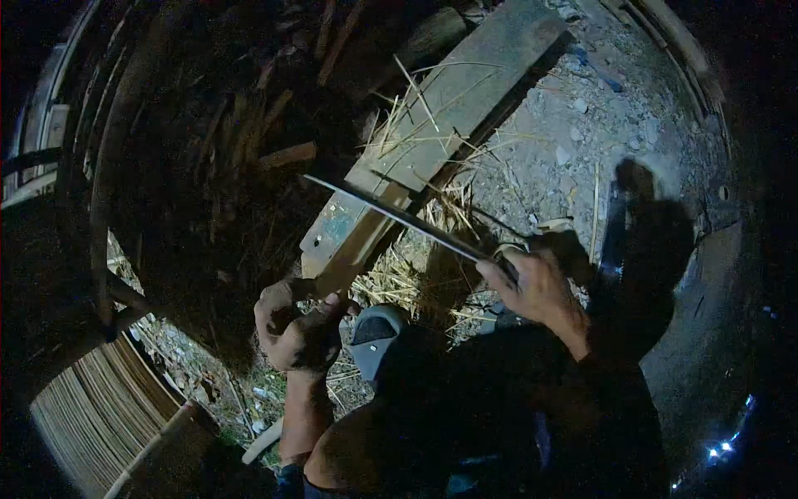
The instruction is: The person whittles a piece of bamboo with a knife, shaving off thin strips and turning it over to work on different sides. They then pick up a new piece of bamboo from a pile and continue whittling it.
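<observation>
Right grip [536, 287] clamped on blade [403, 218]; left grip [303, 324] pinching strip [359, 241], blade across ahead; apparently a cutting step; next move requires steadiness.

Long blade [397, 214] crossing a tan strip [361, 240]

So the blade we're looking at is thin, straight and greyish, slanting from its far-left tip toward the near right. Below it we see the strip, flat and wood-looking, running near left to far right. They cross by its far end; we can't tell if they touch.
</observation>
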